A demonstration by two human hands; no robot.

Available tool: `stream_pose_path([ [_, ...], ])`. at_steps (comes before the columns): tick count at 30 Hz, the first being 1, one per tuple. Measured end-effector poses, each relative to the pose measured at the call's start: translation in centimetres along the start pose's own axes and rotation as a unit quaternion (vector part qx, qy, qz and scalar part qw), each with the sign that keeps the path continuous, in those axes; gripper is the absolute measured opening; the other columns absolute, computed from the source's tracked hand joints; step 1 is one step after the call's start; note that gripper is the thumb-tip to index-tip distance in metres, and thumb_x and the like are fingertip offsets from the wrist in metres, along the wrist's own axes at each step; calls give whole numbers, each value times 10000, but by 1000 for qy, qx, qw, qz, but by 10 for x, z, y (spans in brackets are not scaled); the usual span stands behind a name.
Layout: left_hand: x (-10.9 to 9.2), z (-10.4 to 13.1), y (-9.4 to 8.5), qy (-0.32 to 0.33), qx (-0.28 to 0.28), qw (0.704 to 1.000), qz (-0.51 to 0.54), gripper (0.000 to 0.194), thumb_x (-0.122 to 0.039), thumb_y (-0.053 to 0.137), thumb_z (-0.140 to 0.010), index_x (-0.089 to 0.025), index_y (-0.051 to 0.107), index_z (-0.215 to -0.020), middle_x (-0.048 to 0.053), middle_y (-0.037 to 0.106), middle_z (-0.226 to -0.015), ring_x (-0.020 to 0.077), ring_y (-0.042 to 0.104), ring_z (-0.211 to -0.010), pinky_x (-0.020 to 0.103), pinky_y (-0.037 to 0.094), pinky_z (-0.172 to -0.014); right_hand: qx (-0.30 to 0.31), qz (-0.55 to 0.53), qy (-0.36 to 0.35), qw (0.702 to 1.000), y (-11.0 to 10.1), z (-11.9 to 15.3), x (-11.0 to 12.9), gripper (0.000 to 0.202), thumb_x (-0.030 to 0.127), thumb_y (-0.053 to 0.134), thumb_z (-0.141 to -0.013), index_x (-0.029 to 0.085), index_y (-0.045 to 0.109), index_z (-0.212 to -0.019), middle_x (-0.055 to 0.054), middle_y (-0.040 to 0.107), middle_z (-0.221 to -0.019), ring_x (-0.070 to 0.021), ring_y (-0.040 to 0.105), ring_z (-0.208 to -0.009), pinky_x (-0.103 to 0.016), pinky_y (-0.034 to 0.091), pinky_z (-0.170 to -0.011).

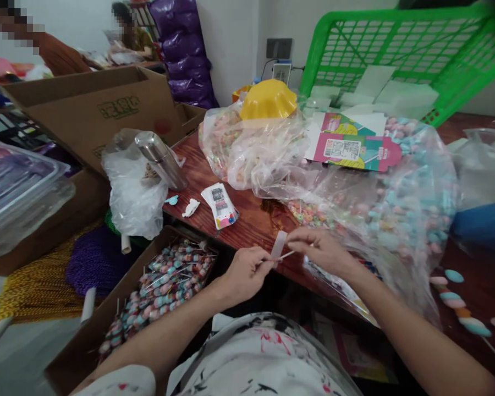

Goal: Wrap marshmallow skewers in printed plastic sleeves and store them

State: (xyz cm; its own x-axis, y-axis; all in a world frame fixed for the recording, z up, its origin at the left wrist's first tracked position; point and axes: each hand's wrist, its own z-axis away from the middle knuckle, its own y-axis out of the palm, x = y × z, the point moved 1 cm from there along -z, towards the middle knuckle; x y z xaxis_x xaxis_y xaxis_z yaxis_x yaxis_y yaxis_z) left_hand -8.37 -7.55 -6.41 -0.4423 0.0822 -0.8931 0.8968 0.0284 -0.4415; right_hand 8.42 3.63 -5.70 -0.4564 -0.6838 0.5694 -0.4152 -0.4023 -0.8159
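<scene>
Both of my hands meet over the near edge of the table. My left hand (pixel 245 272) is closed, its thumb and finger pinching one end of a thin white stick (pixel 287 254). The fingers of my right hand (pixel 319 250) are closed at the stick's other end. A translucent whitish strip (pixel 279 245) stands up at my left fingertips; whether it is pinched there is unclear. Left of my left hand, a cardboard box (pixel 72 349) holds many pastel bead-like pieces on sticks (pixel 160 289). Beyond my hands lies a stack of printed cards (pixel 220 205).
Clear bags of pastel pieces (pixel 412 192) cover the table's right side, with flattened printed cartons (pixel 350 146) on top. A yellow bowl (pixel 269 100), a green basket (pixel 404 60) and a steel flask (pixel 160 159) stand farther back. Two people are behind the large carton (pixel 119 110).
</scene>
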Motion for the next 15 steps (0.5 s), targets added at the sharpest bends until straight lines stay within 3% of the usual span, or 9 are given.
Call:
stream_pose_path([
  [2, 12, 4, -9, -102, -30, 988, 110, 192, -287, 569, -795, -154, 640, -676, -6, 550, -568, 93, 485, -498, 200, 369, -488, -46, 17, 67, 997, 7, -18, -10, 135, 227, 554, -834, 214, 688, -837, -15, 698, -832, -168, 613, -781, -296, 438, -725],
  [4, 23, 8, -15, -195, -71, 952, 224, 211, -351, 627, -753, -147, 625, -698, -11, 571, -581, 75, 483, -448, 172, 316, -412, -75, 54, 99, 991, 18, -35, -16, 121, 244, 574, -818, 193, 683, -811, -57, 682, -857, -209, 601, -853, -337, 423, -774],
  [6, 31, 10, -18, -244, -114, 913, 308, 247, -382, 675, -716, -143, 613, -725, -2, 608, -613, 70, 506, -437, 155, 292, -382, -87, 84, 119, 986, 29, -49, -17, 108, 252, 591, -802, 185, 668, -766, -87, 659, -871, -235, 578, -900, -360, 401, -803],
  [10, 35, 12, -18, -250, -152, 868, 402, 247, -357, 704, -706, -145, 583, -745, -10, 625, -637, 82, 554, -452, 172, 397, -409, -81, 103, 138, 982, 42, -65, -17, 108, 172, 571, -774, 179, 610, -673, -97, 627, -811, -219, 553, -855, -334, 382, -770],
  [13, 34, 12, -18, -249, -157, 852, 432, 244, -337, 717, -693, -149, 571, -748, -24, 618, -639, 91, 556, -450, 215, 473, -433, -72, 77, 133, 986, 36, -63, -23, 115, 134, 548, -752, 178, 581, -652, -65, 604, -717, -181, 534, -741, -299, 372, -703],
  [15, 34, 11, -17, -256, -152, 852, 431, 248, -341, 718, -693, -146, 575, -749, -19, 618, -635, 89, 549, -443, 199, 452, -400, -77, 41, 124, 988, 27, -56, -31, 104, 148, 524, -762, 181, 587, -686, -31, 588, -670, -156, 513, -671, -280, 368, -664],
])
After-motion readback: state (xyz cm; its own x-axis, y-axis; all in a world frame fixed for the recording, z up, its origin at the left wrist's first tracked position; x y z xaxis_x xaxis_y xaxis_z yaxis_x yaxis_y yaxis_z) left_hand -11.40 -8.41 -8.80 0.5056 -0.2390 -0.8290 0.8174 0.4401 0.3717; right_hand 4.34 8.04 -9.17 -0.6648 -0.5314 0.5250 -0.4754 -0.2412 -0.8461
